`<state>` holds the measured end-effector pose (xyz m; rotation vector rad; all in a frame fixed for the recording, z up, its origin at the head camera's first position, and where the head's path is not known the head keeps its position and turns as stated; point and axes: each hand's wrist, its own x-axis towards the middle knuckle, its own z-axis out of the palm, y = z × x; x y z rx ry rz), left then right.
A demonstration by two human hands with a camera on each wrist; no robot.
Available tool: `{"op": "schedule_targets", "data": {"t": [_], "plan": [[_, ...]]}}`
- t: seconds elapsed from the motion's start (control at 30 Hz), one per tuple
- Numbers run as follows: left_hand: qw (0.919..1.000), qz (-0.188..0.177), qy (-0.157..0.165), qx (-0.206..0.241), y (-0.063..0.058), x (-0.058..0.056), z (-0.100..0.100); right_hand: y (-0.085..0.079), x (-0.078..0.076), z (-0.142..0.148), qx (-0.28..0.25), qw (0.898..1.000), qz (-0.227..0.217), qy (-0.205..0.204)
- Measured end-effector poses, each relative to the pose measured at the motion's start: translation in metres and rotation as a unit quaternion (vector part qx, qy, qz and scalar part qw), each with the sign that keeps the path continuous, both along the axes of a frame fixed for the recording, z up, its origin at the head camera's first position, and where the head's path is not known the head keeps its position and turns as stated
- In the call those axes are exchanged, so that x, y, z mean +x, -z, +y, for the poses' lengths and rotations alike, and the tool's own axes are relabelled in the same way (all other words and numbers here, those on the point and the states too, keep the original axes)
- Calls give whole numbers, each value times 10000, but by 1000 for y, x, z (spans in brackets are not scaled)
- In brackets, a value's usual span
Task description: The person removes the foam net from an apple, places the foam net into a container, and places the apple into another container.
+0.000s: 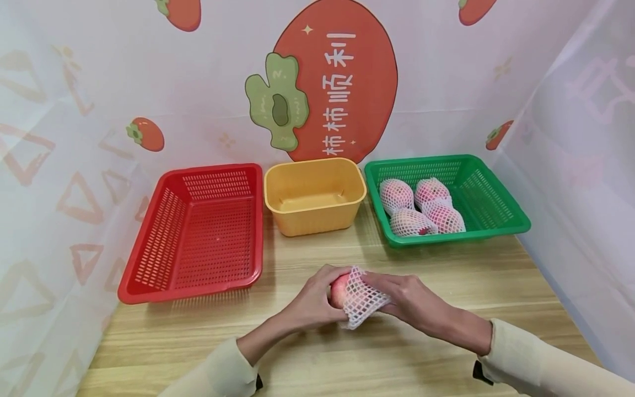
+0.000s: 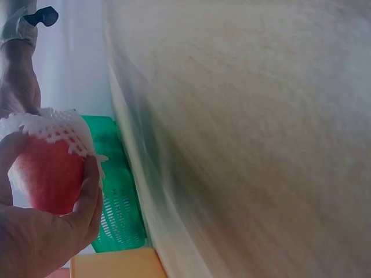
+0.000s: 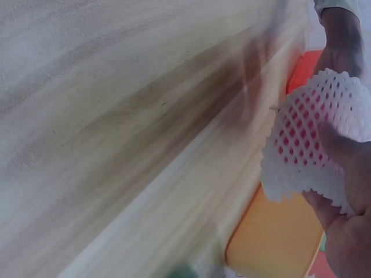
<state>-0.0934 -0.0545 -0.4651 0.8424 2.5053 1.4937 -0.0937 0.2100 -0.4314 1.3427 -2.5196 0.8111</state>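
Fruit, head view: one red fruit (image 1: 339,290) sits on the person's side of the tub (image 1: 319,219), a little to its right, bare at its left end.
Net, head view: a white foam net (image 1: 366,302) covers the fruit's right part, its loose edge flaring out.
Left hand, head view: the left hand (image 1: 313,299) is curled round the bare end, thumb below, fingers above.
Right hand, head view: the right hand (image 1: 410,302) grips the net from the far side of the fruit.
Green basket, head view: just right of the tub, the green basket (image 1: 488,205) bears four netted fruits (image 1: 397,194), grouped at its tub side.
Red basket, head view: just left of the tub stands the red basket (image 1: 215,240).
Table, head view: pale wood table (image 1: 302,364) under the tub and both baskets.
Print, head view: a big persimmon print (image 1: 364,82) on the cloth behind the tub.
Fruit, left wrist view: red skin shows between left thumb and fingers, the net drawn over the part toward the right hand; the green basket shows beside the tub.
Net, right wrist view: the right thumb presses on the mesh, fingers under its edge; red shows through the holes, with the tub behind.
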Motion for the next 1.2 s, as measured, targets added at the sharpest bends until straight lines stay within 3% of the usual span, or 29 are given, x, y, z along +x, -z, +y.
{"op": "schedule_targets", "data": {"t": [0.37,0.67,0.83,1.0,1.2], "plan": [[9985,-247,-491,-3,-17,-1,-17,-21,-8,-1,-118,9986,424,276],[9971,-364,-651,123,-29,-1,-33,-44,-25,2,-96,9970,648,411],[9962,-487,-658,290,-43,-2,-44,-60,-39,0,-146,9948,871,513],[9936,-756,-785,287,-61,-3,-58,-80,-53,-8,-56,9939,776,786],[9944,-459,-956,4,-83,-10,-75,-98,-71,-22,-19,9922,691,1036]]}}
